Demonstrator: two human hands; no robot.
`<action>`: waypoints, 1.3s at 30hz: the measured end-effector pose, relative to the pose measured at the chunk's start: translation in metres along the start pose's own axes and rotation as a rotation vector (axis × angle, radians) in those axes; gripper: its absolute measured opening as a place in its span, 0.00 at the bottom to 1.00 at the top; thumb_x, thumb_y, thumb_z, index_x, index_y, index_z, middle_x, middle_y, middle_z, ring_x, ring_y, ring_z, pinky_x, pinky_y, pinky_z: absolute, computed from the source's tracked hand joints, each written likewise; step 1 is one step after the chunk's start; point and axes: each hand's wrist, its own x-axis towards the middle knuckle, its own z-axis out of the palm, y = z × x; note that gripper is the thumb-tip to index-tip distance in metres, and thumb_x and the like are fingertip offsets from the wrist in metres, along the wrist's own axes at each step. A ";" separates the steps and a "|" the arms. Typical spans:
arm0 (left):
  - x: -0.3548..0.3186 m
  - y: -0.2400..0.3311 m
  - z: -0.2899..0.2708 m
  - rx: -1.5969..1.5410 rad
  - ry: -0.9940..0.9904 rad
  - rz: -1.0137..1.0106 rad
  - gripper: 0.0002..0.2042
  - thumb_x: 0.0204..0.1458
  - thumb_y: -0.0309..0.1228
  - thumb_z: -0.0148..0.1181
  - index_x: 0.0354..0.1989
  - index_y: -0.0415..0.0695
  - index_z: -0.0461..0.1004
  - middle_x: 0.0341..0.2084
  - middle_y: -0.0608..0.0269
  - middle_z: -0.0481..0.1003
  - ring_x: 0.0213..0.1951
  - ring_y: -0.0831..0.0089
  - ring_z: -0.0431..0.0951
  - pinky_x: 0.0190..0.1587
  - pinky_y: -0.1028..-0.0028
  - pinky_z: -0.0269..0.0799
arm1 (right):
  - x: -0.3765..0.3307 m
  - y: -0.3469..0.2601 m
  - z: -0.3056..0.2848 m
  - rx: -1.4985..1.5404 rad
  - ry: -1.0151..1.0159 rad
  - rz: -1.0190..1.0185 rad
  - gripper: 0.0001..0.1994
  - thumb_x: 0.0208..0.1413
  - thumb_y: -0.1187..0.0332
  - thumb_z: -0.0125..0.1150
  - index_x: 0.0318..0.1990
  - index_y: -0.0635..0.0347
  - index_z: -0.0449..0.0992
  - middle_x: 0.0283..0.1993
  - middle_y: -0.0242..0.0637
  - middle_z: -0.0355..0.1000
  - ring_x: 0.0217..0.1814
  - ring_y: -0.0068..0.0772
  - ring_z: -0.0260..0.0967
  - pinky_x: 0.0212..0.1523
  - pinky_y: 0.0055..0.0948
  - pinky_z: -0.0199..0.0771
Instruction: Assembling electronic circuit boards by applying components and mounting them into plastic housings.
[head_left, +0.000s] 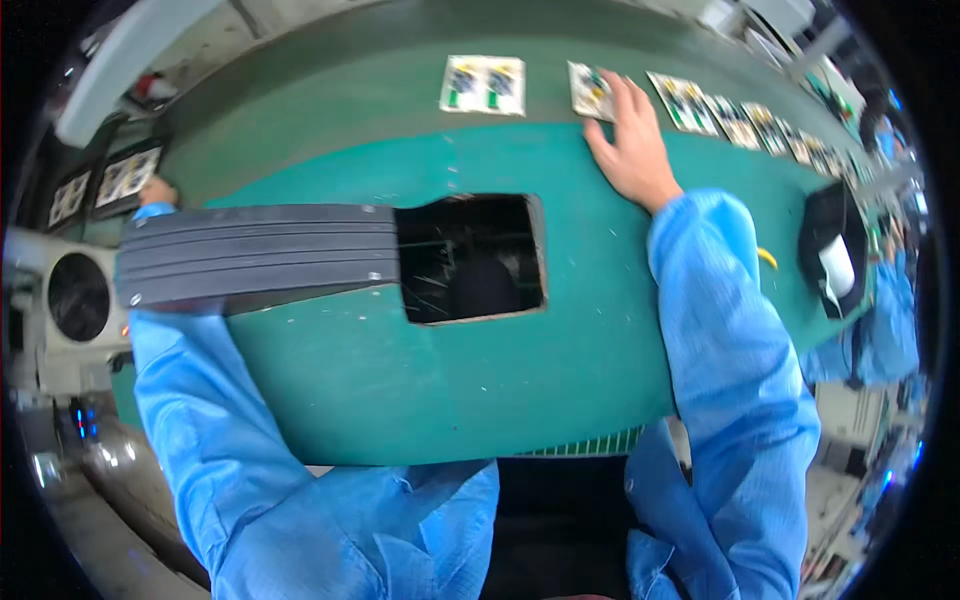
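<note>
Fingers of the right hand (628, 140) lie spread and flat, their tips pressing on a small pale card (590, 90) with coloured printing; nothing is gripped or enclosed. That card lies on the darker green belt strip (350, 85) along the far side of the bench. The right forearm, in a blue sleeve (725, 330), runs from the lower edge up to this hand.

The left hand (157, 190) shows only as a small patch beyond the end of a stack of dark grey flat trays (260, 255); whether its fingers are open or closed cannot be told. It sits just beside two black-framed trays (105, 185) holding pale printed cards at the left rim.

Card positions on the belt strip:
- One pair of cards (483, 84), side by side, white with blue and green marks, left of the pressed card and apart from it.
- One row of similar cards (740, 120), running right from the hand toward the far rim, set close edge to edge.

The brighter green bench top (420, 390) has a rectangular cut-out (470, 260) near its middle, dark inside, with the grey trays reaching its left edge. A black pouch with a white roll (835, 255) lies at the right edge.
</note>
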 end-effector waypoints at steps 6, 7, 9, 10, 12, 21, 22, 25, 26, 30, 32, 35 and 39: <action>-0.030 0.023 0.043 -0.114 -0.231 -0.004 0.34 0.47 0.38 0.59 0.66 0.43 0.63 0.59 0.27 0.69 0.62 0.33 0.70 0.66 0.48 0.66 | -0.006 0.005 0.028 -0.030 -0.060 0.051 0.32 0.60 0.64 0.61 0.71 0.58 0.60 0.71 0.64 0.57 0.74 0.65 0.54 0.73 0.50 0.58; -0.009 0.063 0.015 -0.187 -0.234 0.031 0.35 0.47 0.38 0.59 0.66 0.42 0.63 0.59 0.27 0.69 0.63 0.33 0.70 0.67 0.48 0.66 | 0.001 0.009 0.006 -0.073 -0.017 0.066 0.32 0.60 0.64 0.61 0.71 0.58 0.60 0.70 0.62 0.59 0.73 0.64 0.57 0.72 0.50 0.60; -0.027 0.044 -0.007 -0.193 -0.257 0.032 0.35 0.46 0.38 0.59 0.66 0.40 0.62 0.59 0.27 0.70 0.63 0.33 0.69 0.67 0.49 0.65 | 0.000 0.000 0.014 -0.068 -0.016 0.074 0.32 0.59 0.64 0.61 0.71 0.58 0.61 0.69 0.61 0.59 0.71 0.64 0.58 0.71 0.50 0.61; -0.030 0.041 -0.025 -0.180 -0.250 0.036 0.35 0.45 0.38 0.59 0.66 0.40 0.63 0.59 0.28 0.71 0.63 0.34 0.70 0.67 0.50 0.65 | 0.001 -0.001 0.016 -0.076 -0.011 0.069 0.32 0.59 0.63 0.61 0.70 0.57 0.61 0.68 0.60 0.60 0.70 0.63 0.60 0.70 0.50 0.61; -0.049 0.043 -0.057 -0.222 -0.287 0.065 0.35 0.45 0.40 0.60 0.62 0.36 0.65 0.58 0.29 0.72 0.60 0.36 0.72 0.66 0.51 0.66 | 0.004 -0.006 0.019 -0.082 0.016 0.048 0.31 0.59 0.63 0.62 0.70 0.56 0.62 0.67 0.58 0.62 0.67 0.62 0.62 0.69 0.50 0.63; -0.192 0.225 -0.275 -0.989 -0.794 0.520 0.24 0.58 0.35 0.63 0.60 0.39 0.67 0.32 0.61 0.74 0.23 0.78 0.72 0.21 0.75 0.65 | -0.008 0.015 0.023 -0.148 0.039 0.037 0.32 0.59 0.63 0.61 0.70 0.57 0.61 0.68 0.58 0.62 0.68 0.62 0.61 0.70 0.51 0.61; -0.212 0.242 -0.318 -1.100 -0.920 0.537 0.21 0.62 0.34 0.61 0.61 0.40 0.68 0.37 0.62 0.77 0.26 0.79 0.74 0.24 0.77 0.68 | -0.011 0.025 0.019 -0.171 0.052 0.046 0.32 0.58 0.63 0.61 0.70 0.58 0.61 0.67 0.59 0.62 0.68 0.62 0.61 0.70 0.51 0.61; -0.194 0.191 -0.373 -1.291 -0.788 0.489 0.20 0.64 0.35 0.61 0.63 0.44 0.71 0.47 0.68 0.79 0.33 0.82 0.75 0.30 0.82 0.69 | 0.000 0.012 0.026 -0.121 0.077 0.019 0.32 0.58 0.63 0.62 0.69 0.59 0.61 0.67 0.60 0.62 0.68 0.63 0.61 0.70 0.51 0.62; -0.191 0.185 -0.392 -1.305 -0.756 0.459 0.20 0.64 0.35 0.61 0.63 0.46 0.73 0.50 0.71 0.79 0.36 0.83 0.75 0.32 0.83 0.69 | -0.001 0.014 0.026 -0.124 0.076 0.025 0.32 0.58 0.63 0.62 0.69 0.59 0.62 0.66 0.60 0.62 0.67 0.63 0.62 0.69 0.51 0.62; -0.164 0.154 -0.427 -0.675 -0.727 0.505 0.18 0.63 0.39 0.57 0.60 0.49 0.75 0.46 0.74 0.79 0.36 0.82 0.75 0.32 0.79 0.71 | 0.004 0.004 0.031 -0.091 0.089 0.008 0.32 0.57 0.63 0.62 0.69 0.60 0.62 0.66 0.59 0.63 0.67 0.63 0.62 0.68 0.51 0.64; -0.181 0.191 -0.414 -0.516 -0.780 0.681 0.17 0.62 0.39 0.58 0.57 0.48 0.76 0.40 0.73 0.79 0.34 0.80 0.76 0.31 0.77 0.73 | -0.002 0.016 0.027 -0.105 0.083 0.017 0.32 0.57 0.64 0.63 0.69 0.60 0.63 0.66 0.59 0.63 0.67 0.63 0.62 0.68 0.51 0.64; -0.189 0.214 -0.381 -0.354 -0.996 0.801 0.18 0.57 0.36 0.62 0.54 0.43 0.78 0.36 0.64 0.81 0.35 0.75 0.81 0.34 0.69 0.78 | -0.004 0.016 0.025 -0.091 0.111 0.019 0.31 0.56 0.65 0.63 0.68 0.59 0.64 0.65 0.60 0.63 0.66 0.63 0.63 0.68 0.52 0.64; -0.152 0.170 -0.343 -0.348 -0.489 1.149 0.18 0.51 0.31 0.63 0.51 0.41 0.79 0.34 0.55 0.83 0.34 0.61 0.83 0.40 0.62 0.79 | -0.001 0.005 0.033 -0.080 0.151 0.009 0.30 0.56 0.64 0.63 0.67 0.58 0.64 0.65 0.62 0.62 0.65 0.63 0.64 0.67 0.52 0.65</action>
